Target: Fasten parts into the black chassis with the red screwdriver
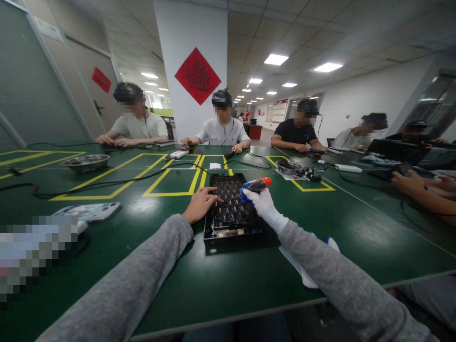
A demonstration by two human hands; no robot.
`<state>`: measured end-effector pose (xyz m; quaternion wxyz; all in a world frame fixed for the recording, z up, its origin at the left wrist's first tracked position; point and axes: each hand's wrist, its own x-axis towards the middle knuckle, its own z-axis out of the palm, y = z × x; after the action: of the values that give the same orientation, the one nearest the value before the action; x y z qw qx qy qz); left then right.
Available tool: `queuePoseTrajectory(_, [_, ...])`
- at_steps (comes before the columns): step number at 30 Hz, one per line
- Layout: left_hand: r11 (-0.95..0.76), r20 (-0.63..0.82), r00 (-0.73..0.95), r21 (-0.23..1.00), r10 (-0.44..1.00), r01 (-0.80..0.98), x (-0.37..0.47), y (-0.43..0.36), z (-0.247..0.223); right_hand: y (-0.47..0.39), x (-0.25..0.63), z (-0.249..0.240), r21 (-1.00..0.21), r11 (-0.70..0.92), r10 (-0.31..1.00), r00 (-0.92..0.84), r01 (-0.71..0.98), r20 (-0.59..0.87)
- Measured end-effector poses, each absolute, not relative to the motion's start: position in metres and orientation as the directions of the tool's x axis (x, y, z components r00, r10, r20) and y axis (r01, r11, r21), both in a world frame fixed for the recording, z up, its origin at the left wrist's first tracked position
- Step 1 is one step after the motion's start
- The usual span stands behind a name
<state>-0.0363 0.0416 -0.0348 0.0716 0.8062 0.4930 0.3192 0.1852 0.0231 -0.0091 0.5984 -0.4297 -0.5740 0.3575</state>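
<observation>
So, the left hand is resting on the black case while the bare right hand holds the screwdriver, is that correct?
Not quite: the head view shows the right hand wearing a white glove. It does hold the screwdriver, and the left hand rests on the black case.

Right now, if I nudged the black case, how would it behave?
The black case looks stiff, with straight walls and square corners. Lying low and flat, it would probably slide rather than tip. The glossy table may grip little, though the left hand on the case could steady it.
</observation>
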Motion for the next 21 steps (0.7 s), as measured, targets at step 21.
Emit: queuePoseTrajectory(21, [-0.505,0.444,0.321,0.398,0.837,0.766,-0.0370,0.0420,-0.0358,0.0172,0.1852,-0.0048,-0.919,0.384,0.922,0.018,0.088,0.387])
